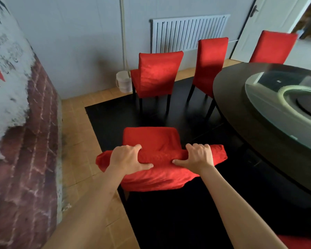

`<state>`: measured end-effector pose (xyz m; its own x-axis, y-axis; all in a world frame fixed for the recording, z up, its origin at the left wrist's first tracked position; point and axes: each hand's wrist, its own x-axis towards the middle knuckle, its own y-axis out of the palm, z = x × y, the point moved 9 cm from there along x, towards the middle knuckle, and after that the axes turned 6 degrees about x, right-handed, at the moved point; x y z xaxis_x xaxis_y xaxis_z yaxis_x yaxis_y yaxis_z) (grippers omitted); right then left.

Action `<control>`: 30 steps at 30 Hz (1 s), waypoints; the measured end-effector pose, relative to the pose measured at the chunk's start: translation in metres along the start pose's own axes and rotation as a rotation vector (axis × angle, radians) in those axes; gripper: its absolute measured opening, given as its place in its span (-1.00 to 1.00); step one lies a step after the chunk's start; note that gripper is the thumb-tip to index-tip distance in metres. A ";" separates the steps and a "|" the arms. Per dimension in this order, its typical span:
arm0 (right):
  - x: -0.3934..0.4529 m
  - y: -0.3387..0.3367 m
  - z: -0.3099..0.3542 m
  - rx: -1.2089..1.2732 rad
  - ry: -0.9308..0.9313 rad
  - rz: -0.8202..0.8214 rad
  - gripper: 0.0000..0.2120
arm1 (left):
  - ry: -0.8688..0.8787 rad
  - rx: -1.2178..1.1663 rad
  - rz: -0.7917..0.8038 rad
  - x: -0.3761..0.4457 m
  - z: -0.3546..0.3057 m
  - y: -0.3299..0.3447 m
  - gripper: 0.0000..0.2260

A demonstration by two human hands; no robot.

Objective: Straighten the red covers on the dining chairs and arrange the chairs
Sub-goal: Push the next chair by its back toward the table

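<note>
A dining chair in a red cover (pixel 156 139) stands just below me, its seat pointing away. My left hand (pixel 127 159) and my right hand (pixel 198 156) both grip the top of its backrest, fingers over the front and thumbs behind, about a hand's width apart. The cover bunches in folds under my hands. Three more red-covered chairs stand beyond: one (pixel 157 74) apart from the table, one (pixel 211 63) at the table's edge, one (pixel 273 47) at the far side.
A large round dark table (pixel 241 108) with a glass turntable (pixel 269 112) fills the right. A painted brick wall (pixel 23 123) runs along the left. A white bucket (pixel 123 81) with a pole stands by the back wall, under a radiator (pixel 188 33).
</note>
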<state>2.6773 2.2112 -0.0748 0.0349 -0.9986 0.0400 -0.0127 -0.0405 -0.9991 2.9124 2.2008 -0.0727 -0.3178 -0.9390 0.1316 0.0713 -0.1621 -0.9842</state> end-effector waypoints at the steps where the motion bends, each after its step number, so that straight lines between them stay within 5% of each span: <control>1: -0.003 0.000 -0.001 -0.001 0.012 0.005 -0.09 | 0.012 -0.005 0.007 -0.001 -0.003 0.001 -0.05; 11: -0.091 -0.005 0.026 0.022 0.240 -0.033 -0.21 | 0.266 -0.004 0.051 -0.027 0.002 0.001 -0.07; 20: -0.170 -0.005 0.077 0.008 0.457 -0.046 -0.09 | 0.512 0.061 0.104 -0.048 0.011 0.000 -0.20; 30: -0.240 -0.010 0.074 -0.004 0.701 -0.071 -0.17 | 0.736 0.115 0.006 -0.052 -0.040 -0.025 -0.18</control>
<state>2.7431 2.4541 -0.0757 -0.6164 -0.7803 0.1057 -0.0378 -0.1048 -0.9938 2.8892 2.2656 -0.0593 -0.8654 -0.5004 -0.0273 0.1610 -0.2261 -0.9607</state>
